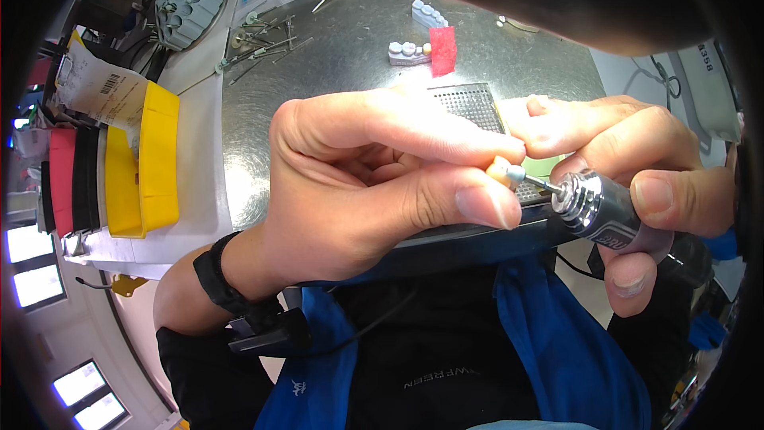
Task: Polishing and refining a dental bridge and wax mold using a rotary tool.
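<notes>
Between the thumb and index finger of my left hand (342, 167) is a small yellowish dental crown (499, 169), mostly hidden by the fingertips. My right hand (649, 139) is wrapped round a silver and dark rotary handpiece (597, 209). From its nose a thin metal shank runs left to a pale blue grinding tip (516, 174), which appears to touch the crown. The two hands meet closely at the fingertips, over the bench's near edge. Behind them lies a dark perforated plate (469, 102), partly covered by my fingers.
Two dental models, one grey-white (430, 14) and one with white teeth (406, 54), stand on the metal bench (350, 40) by a red strip (444, 52). Several burs (270, 41) lie far left, near a grey holder (189, 12). A yellow tray (163, 163) stands left.
</notes>
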A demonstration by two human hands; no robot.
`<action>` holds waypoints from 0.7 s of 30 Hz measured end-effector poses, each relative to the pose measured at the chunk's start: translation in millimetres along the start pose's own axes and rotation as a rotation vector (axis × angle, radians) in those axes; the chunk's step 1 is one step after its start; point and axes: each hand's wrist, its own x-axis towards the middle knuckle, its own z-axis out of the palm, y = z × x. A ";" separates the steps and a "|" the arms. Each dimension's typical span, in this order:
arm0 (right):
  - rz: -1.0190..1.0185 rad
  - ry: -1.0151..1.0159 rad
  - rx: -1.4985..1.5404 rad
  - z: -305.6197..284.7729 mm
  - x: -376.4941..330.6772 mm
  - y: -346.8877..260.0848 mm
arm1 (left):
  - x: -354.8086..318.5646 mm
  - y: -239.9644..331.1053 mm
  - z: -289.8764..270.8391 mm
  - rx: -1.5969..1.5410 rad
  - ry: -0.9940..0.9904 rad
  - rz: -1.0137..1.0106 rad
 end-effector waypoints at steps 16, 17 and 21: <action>0.019 0.056 0.086 3.9 -6.1 2.6 | 2.7 -5.6 -4.1 0.052 -0.061 0.071; 0.019 0.056 0.087 3.7 -3.8 0.5 | 2.2 -5.8 -4.1 0.031 -0.060 0.067; 0.071 -0.002 0.036 0.6 2.7 -5.6 | 0.5 -3.7 -3.6 0.003 -0.052 0.043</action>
